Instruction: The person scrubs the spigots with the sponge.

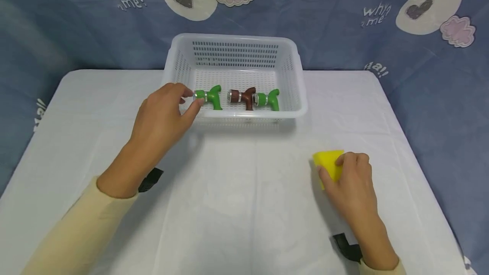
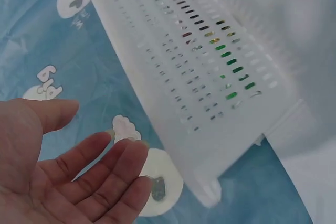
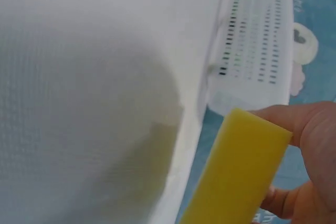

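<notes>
My right hand [image 1: 354, 181] pinches a yellow sponge-like block [image 1: 328, 161] between thumb and fingers, over the right part of the table. In the right wrist view the block [image 3: 236, 169] shows a smooth oblong face. My left hand [image 1: 162, 107] hangs at the near left corner of a white basket [image 1: 250, 114]. Its fingers are apart and loosely bent, with nothing between them in the left wrist view. Closest to its fingertips lies a green tap-like plastic piece [image 1: 214, 96] with a ribbed collar. A brown one [image 1: 247, 96] and another green one [image 1: 273, 99] lie to its right in the basket.
A white cloth covers the table [image 1: 229, 198]. Behind it hangs a blue patterned curtain [image 1: 328, 33], close to the basket's far wall. Dark straps [image 1: 150, 179] show at both wrists.
</notes>
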Tool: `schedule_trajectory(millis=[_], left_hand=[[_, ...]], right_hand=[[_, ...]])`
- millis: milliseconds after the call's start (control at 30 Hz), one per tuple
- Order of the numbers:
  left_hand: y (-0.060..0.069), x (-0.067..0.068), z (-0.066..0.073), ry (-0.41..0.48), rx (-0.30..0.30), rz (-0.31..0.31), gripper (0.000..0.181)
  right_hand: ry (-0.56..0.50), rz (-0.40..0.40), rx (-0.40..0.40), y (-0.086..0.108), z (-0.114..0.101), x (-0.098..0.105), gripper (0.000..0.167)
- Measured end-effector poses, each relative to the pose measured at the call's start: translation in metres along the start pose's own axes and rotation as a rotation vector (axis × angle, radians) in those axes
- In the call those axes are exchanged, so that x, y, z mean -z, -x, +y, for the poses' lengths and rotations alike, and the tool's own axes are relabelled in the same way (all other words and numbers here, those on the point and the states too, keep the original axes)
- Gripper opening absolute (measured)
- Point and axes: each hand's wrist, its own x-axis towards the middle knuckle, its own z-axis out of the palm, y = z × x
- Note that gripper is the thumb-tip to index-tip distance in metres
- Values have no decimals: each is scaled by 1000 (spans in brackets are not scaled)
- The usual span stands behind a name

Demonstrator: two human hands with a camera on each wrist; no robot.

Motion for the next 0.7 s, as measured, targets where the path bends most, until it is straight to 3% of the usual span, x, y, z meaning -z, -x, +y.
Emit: schedule_trajectory(millis=[200, 433, 700], left_hand=[[34, 4, -8, 34, 35, 40, 29], [57, 0, -18, 61, 72, 30, 25], [70, -5, -11, 64, 68, -77, 24]], right_hand=[[66, -54, -82, -10, 8, -3, 42], [99, -140, -109, -16, 12, -8, 42], [160, -236, -118, -10, 11, 3, 61]])
